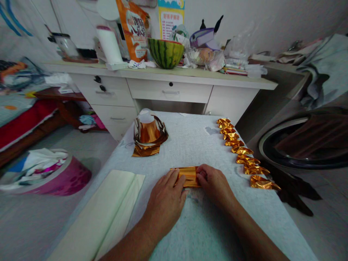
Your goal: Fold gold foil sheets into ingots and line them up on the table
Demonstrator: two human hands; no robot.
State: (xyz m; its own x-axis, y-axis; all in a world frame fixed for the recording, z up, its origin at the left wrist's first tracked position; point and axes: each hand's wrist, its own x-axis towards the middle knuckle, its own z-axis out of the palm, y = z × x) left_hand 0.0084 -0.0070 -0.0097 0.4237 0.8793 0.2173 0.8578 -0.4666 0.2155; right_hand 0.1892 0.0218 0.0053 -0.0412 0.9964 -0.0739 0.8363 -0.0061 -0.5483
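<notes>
A gold foil sheet [189,176] lies flat on the cloth-covered table [185,141], between my two hands. My left hand [169,192] rests on its left end with the fingers lying flat. At the right end, my right hand [213,181] has its fingers pinched on the foil's edge. A curled stack of gold foil sheets [149,134] stands at the table's far left. Along the right side runs a row of folded gold foil pieces [246,159]. Pale folded paper [108,206] lies to the left of my left hand.
Behind the table is a white cabinet [170,88] with a cut watermelon [166,53] and an orange bag [136,32] on top. A pink basket [65,177] stands on the floor at left, a washing machine [261,119] at right.
</notes>
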